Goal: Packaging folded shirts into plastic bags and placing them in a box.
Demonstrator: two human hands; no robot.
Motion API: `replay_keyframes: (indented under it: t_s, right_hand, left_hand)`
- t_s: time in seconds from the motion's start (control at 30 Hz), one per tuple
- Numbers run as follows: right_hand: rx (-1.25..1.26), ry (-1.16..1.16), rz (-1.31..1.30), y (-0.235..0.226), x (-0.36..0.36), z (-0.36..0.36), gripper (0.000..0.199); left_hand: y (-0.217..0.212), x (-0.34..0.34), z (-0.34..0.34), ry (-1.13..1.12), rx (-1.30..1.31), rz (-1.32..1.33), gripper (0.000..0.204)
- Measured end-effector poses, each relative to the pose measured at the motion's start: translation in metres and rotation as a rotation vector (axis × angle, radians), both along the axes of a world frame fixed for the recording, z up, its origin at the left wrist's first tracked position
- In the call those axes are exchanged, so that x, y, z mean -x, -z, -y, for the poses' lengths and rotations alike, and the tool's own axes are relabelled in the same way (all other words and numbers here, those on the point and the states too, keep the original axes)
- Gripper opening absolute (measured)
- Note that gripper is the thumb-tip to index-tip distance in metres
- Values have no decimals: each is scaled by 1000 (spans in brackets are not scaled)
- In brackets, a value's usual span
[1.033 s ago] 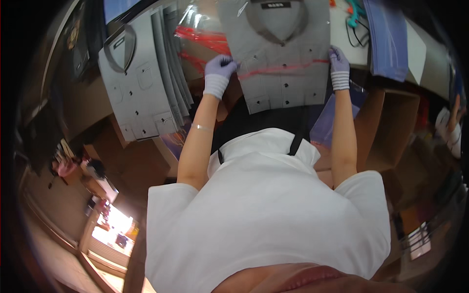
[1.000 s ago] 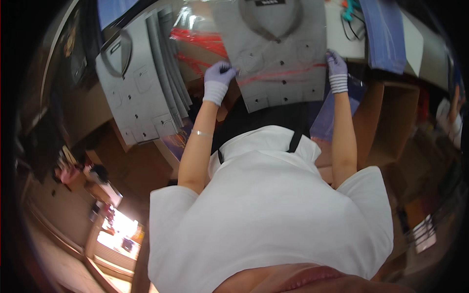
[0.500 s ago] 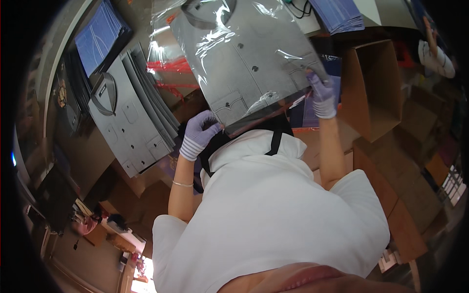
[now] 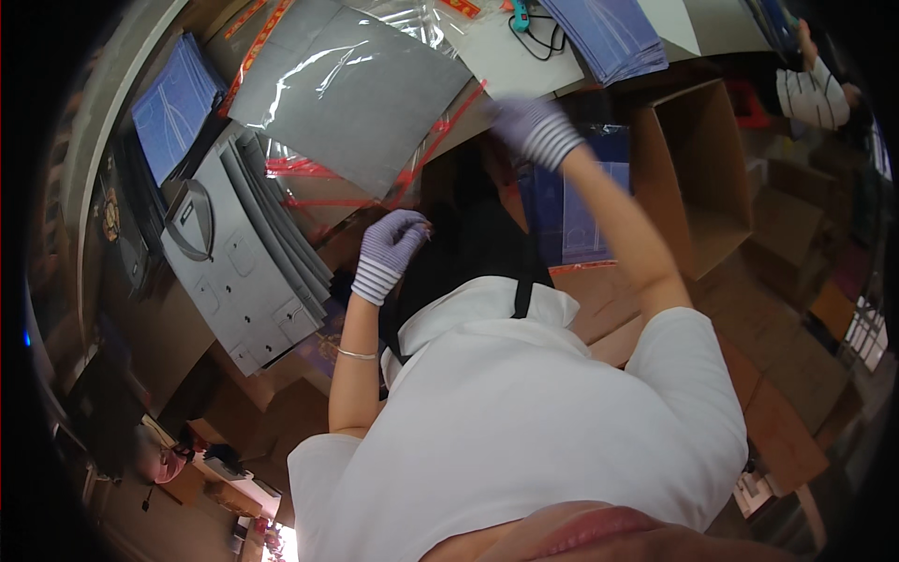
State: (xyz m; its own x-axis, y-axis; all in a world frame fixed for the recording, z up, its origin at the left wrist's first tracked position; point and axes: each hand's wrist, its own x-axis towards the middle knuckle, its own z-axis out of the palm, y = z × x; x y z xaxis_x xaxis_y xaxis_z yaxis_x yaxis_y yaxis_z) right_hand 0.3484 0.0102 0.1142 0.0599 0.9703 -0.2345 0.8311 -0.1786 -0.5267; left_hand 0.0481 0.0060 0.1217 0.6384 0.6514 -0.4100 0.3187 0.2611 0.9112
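Observation:
A flat grey folded garment point(image 4: 351, 98) in glossy clear plastic lies on the table ahead, a plain side up without collar or buttons showing. Near my lap, left of the black apron point(image 4: 468, 234), my left hand point(image 4: 391, 248) is closed in its purple glove with striped cuff. Its fingertips come together; anything between them is too small to make out. My right hand point(image 4: 534, 129), gloved alike, is raised to the right of the garment, apart from it. Motion smears its fingers. Red-edged clear bags point(image 4: 407, 178) stick out around the garment.
Folded grey shirts point(image 4: 239, 262) are stacked on the left, with blue printed sheets point(image 4: 173, 108) beyond. More blue sheets point(image 4: 609, 37) and a teal tool point(image 4: 519, 15) with a black cord sit at the back. An open cardboard box point(image 4: 702, 178) stands at right; another person's arm point(image 4: 810, 89) shows past it.
Both hands had the bagged grey shirt, buttons up, over my lap. Now a grey garment lies plain side up on the table. My right hand has moved left and away from me.

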Motion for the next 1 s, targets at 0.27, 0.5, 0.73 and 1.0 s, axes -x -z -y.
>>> replay_keyframes:
  t_s: [0.27,0.5,0.73,1.0]
  right_hand:
    - [222,779,732,66,-362,-23,58]
    - [126,590,760,37,-367,-20,40]
    - [-639,789,151,-76,-247,41,25]
    - [-344,1023,-304,-83,-19,144,19]
  left_hand:
    - [60,-71,-81,23,-800,-396,16]
    - [109,-51,-117,134,-848,-409,13]
    - [97,-54,-120,-307,-46,-130,14]
    - [63,-81,-124,-408,-67,78,16]
